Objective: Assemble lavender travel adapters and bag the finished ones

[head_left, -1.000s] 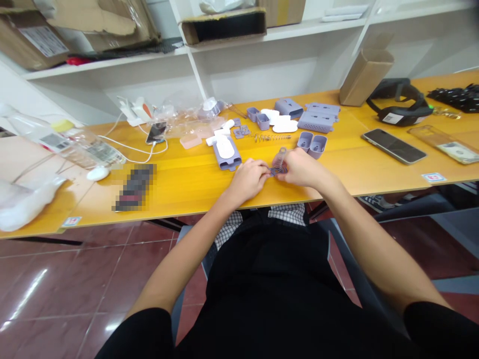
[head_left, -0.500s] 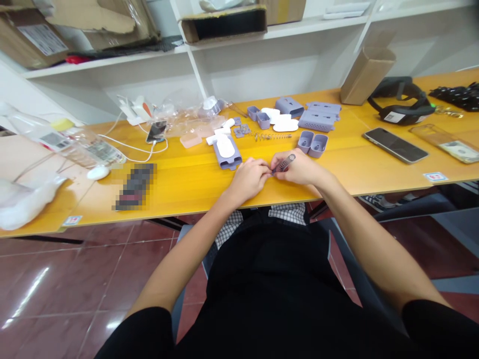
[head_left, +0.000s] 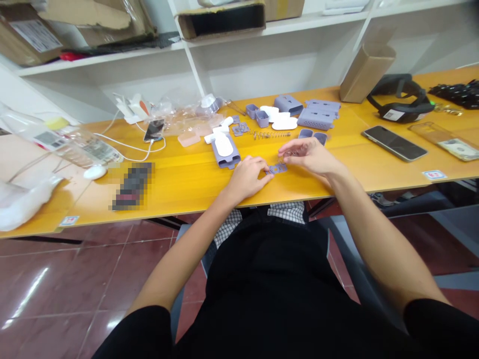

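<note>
Near the desk's [head_left: 179, 189] front edge, the plate [head_left: 283, 168] was best held flat in the left hand's [head_left: 247, 175] grasp, the right hand's [head_left: 313, 156] unclear.

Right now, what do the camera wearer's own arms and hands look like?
Short black fabric sleeves end near the elbows. The bare human left grip and matching right grip wear no gloves; no watch, cable or marking is visible at either wrist.
</note>
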The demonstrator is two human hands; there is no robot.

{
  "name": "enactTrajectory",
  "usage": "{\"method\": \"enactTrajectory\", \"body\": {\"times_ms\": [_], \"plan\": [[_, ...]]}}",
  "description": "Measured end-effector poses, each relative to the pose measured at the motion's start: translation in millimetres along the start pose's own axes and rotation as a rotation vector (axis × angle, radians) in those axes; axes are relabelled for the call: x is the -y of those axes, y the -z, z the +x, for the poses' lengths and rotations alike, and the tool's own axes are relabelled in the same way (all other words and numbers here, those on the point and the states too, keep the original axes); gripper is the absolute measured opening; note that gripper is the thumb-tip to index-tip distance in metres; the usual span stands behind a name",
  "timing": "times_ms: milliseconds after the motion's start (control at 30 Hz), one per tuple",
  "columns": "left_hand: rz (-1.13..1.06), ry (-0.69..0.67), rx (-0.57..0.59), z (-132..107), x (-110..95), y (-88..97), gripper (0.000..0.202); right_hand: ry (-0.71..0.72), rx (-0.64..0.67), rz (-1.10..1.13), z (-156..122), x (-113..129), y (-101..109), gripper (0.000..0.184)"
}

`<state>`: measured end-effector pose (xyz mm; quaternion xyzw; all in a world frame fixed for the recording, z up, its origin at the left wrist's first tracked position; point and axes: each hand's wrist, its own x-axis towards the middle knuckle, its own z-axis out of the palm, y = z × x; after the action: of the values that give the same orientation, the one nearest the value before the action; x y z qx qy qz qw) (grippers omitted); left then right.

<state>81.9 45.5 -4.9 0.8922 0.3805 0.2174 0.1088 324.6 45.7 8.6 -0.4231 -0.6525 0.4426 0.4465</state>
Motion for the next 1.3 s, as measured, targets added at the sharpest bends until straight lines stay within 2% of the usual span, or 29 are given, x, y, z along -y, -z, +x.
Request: {"method": "enactTrajectory", "body": {"times_ms": [133, 233, 433, 500, 600, 700, 867, 1067, 1300], "plan": [[-0.002, -0.005, -0.002, -2, -1, 1.0, 0.013, -0.018, 0.008, 0.068, 5, -5, -6, 0.048], [0.014, 0.001, -0.006, -3, -3, 1.0, 0.014, -0.024, 0.025, 0.075, 7, -9, -10, 0.048], [0.071, 0.039, -0.049, -4, -8, 1.2, 0.045, -0.049, 0.095, 0.234, 4, 2, -26, 0.045], [0.066, 0.035, -0.069, -3, -8, 2.2, 0.043, -0.063, 0.101, 0.257, 2, 8, -33, 0.045], [0.061, 0.030, -0.088, -3, -9, 3.9, 0.038, -0.055, 0.046, 0.203, 1, 13, -36, 0.043], [0.063, 0.040, -0.099, -4, -11, 4.8, 0.032, -0.019, 0.027, 0.097, 1, 13, -31, 0.041], [0.099, 0.071, -0.048, -4, -12, 3.5, 0.032, -0.032, 0.164, -0.033, 3, 10, -20, 0.044], [0.135, 0.133, 0.020, -5, -10, 2.9, 0.043, 0.013, 0.127, -0.202, 5, 5, -8, 0.036], [0.087, 0.125, 0.044, -4, -7, 3.6, 0.035, 0.027, 0.120, -0.325, 7, 0, 5, 0.038]]}}
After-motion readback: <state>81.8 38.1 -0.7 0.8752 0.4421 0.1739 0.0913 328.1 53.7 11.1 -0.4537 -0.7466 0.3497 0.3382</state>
